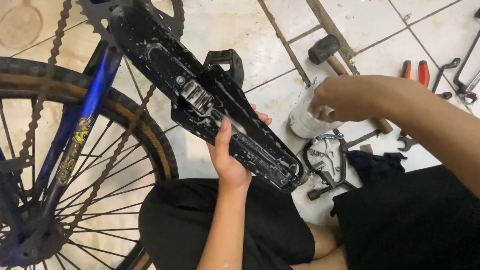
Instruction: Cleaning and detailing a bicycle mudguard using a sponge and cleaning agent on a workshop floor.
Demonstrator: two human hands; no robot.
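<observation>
Over on the far left stands your upturned blue bicycle frame [92, 101], one spoked rear wheel with a tan-walled black tyre [43, 167] and one rusty drive chain [47, 81] running up to the toothed chainring [170, 9] at the top. Moving right, your left hand [229, 153] is wrapped firmly around the long black plastic chain guard [202, 95], thumb on the upper face, fingers curled behind; the guard slants from the chainring down toward your lap, wet with pale streaks, one metal clip [194, 96] on its face. A single black pedal [225, 59] peeks out behind it. This looks like the cleaning stage: guard held up, the other hand off at the supply.

Further right, your right hand [348, 98] sits on top of the one white cylindrical container [304, 121] on the tiled floor [225, 22], fingers bent down over its mouth; whether they pinch anything inside, you can't tell from here. Going by that, the next move calls for a steady hold on the guard while that hand comes back across.

Below the container lies a jumble of small metal brake parts [325, 162] and one dark cloth [376, 164]. Beyond, one black rubber mallet with a wooden handle [328, 54], one pair of red-handled pliers [415, 72], and at the right edge three bent metal wrenches [470, 48].
</observation>
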